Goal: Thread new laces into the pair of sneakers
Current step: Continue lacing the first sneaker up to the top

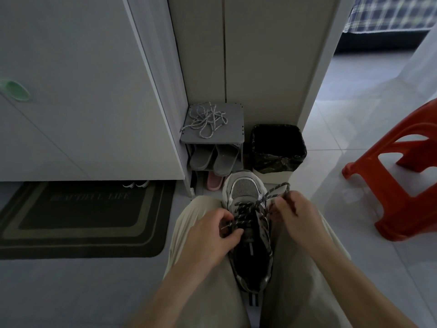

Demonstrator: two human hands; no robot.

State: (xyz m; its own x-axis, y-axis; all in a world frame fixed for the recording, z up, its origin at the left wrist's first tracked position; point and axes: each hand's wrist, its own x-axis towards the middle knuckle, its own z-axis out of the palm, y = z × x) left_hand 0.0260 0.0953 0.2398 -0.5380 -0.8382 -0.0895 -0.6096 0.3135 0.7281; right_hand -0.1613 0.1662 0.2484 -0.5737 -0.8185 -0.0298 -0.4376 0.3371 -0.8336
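One mesh-toed sneaker (pixel 244 188), speckled lace (pixel 274 189)

Sneaker (pixel 248 245) bottom centre, wedged between the person's legs (pixel 298 271), toe pointing up-frame. Left hand (pixel 212 235) at its left side, right hand (pixel 295 216) at its right, each pinching the lace (pixel 274 191) that crosses the eyelets. Shoe rack (pixel 236 136) just above the toe, centre frame: loose laces (pixel 205 119) on top, slippers (pixel 212 159) on the shelf below. Bin (pixel 277 147) just right of the rack. Stool (pixel 390 185) at right edge. Doormat (pixel 82 216) lower left, in front of the cabinet (pixel 82 91) filling upper left. Bed (pixel 390 13) upper right corner.
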